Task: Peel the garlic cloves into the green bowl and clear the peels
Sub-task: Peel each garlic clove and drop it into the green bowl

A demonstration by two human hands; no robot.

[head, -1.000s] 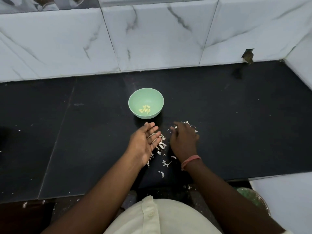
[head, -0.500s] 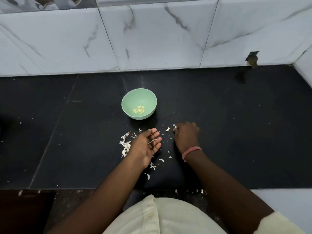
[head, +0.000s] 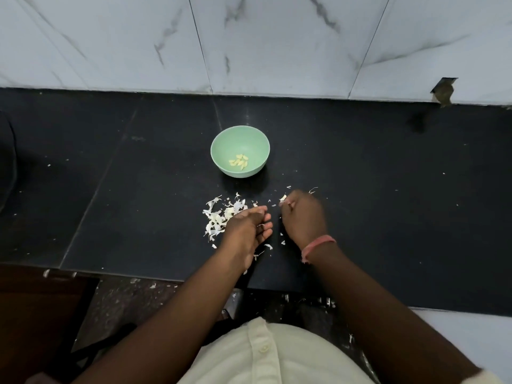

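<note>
Dark object (head: 7, 162) at the far left edge of the black countertop (head: 388, 203), cut off by the frame. Heap of garlic peels (head: 219, 217) just left of the left hand (head: 245, 230). Left hand resting on its edge beside the heap, fingers extended and relaxed, palm turned toward the right hand, grasping nothing. Green bowl (head: 240, 139) behind both hands, upright, holding peeled garlic cloves (head: 239, 161). Right hand (head: 302, 217) knuckles-up, fingers curled; a pale scrap (head: 283, 198) at its fingertips appears pinched, though blur leaves this uncertain. Pink band (head: 318, 243) on the right wrist. Marble-tiled wall (head: 277, 42) behind the counter.
</note>
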